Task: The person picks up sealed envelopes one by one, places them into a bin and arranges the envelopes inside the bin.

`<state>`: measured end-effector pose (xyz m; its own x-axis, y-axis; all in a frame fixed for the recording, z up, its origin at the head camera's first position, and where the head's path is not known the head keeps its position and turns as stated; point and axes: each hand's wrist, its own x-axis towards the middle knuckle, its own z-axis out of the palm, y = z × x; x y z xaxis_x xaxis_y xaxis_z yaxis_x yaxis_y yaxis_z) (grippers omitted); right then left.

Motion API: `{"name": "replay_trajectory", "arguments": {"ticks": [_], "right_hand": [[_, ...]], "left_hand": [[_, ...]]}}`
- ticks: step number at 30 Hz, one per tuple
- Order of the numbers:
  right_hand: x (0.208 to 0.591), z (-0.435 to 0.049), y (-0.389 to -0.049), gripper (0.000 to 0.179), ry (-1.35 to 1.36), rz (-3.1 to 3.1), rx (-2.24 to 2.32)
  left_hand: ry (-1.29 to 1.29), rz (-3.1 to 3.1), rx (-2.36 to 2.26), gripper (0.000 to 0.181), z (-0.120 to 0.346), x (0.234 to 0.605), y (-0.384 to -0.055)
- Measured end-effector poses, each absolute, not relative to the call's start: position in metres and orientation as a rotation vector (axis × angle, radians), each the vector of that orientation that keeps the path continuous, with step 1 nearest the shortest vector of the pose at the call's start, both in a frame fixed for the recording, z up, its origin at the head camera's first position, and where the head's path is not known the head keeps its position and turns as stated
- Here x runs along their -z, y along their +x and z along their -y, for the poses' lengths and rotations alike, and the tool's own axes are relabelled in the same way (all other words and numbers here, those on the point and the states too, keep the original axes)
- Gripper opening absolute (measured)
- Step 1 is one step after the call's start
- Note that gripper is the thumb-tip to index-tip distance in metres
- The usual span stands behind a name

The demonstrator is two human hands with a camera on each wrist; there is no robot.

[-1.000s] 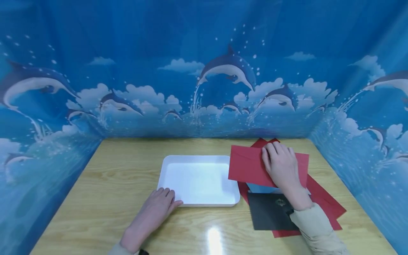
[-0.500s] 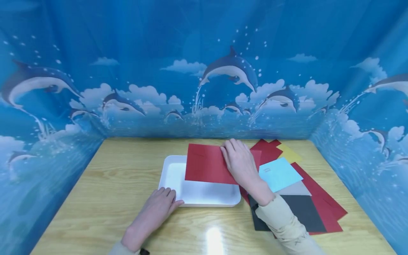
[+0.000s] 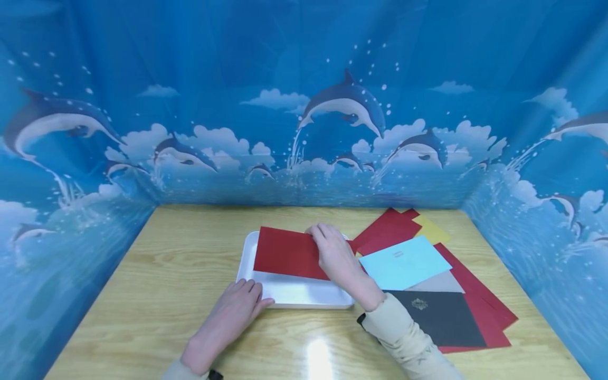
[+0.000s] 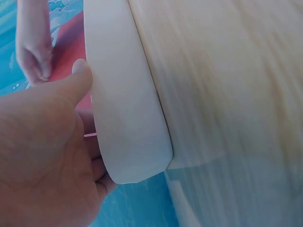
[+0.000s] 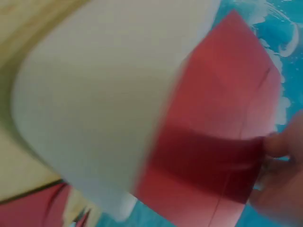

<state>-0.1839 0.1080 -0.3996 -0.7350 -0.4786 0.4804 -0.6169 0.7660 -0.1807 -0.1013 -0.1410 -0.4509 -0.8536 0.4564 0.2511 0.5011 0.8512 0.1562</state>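
Note:
My right hand [image 3: 336,259] pinches the far edge of a red envelope [image 3: 285,254] over the white tray [image 3: 304,294]. In the right wrist view, thumb and fingers hold the edge of the red envelope [image 5: 208,156], and a dark shadow lies across it. The envelope covers the tray's back part in the head view. At the tray's front left corner my left hand [image 3: 236,306] grips the rim. The left wrist view shows its thumb [image 4: 81,75] along the rim of the tray [image 4: 125,94] and the other fingers partly hidden behind the corner.
Right of the tray lies a loose overlapping spread: a light blue envelope [image 3: 406,263], a grey one [image 3: 442,283], a black one [image 3: 439,324], a yellow one [image 3: 431,228] and several red ones [image 3: 480,295]. A blue dolphin curtain [image 3: 304,179] stands behind the wooden table [image 3: 166,253].
My right hand has carried the red envelope left from the spread to over the tray and lowered it. This uncovers the light blue and yellow envelopes. My left hand stays on the tray.

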Motion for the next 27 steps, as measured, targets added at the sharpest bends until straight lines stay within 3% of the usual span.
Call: {"name": "replay_trajectory", "arguments": {"ticks": [4,12,21,27], "right_hand": [[0.41,-0.109,-0.184,0.047,0.884,2.65,-0.435],[0.426,-0.109,-0.186,0.034,0.997,2.66,-0.383],[0.436,-0.112,-0.184,0.037,0.997,2.68,-0.307],[0.438,-0.115,-0.183,0.03,0.963,2.721,-0.326]], "left_hand": [[-0.73,2.829,0.321,0.031,0.141,0.45,-0.101],[-0.71,2.837,0.308,0.032,0.139,0.45,-0.102],[-0.699,2.859,0.318,0.03,0.138,0.449,-0.101],[-0.705,2.839,0.333,0.03,0.138,0.449,-0.1]]}}
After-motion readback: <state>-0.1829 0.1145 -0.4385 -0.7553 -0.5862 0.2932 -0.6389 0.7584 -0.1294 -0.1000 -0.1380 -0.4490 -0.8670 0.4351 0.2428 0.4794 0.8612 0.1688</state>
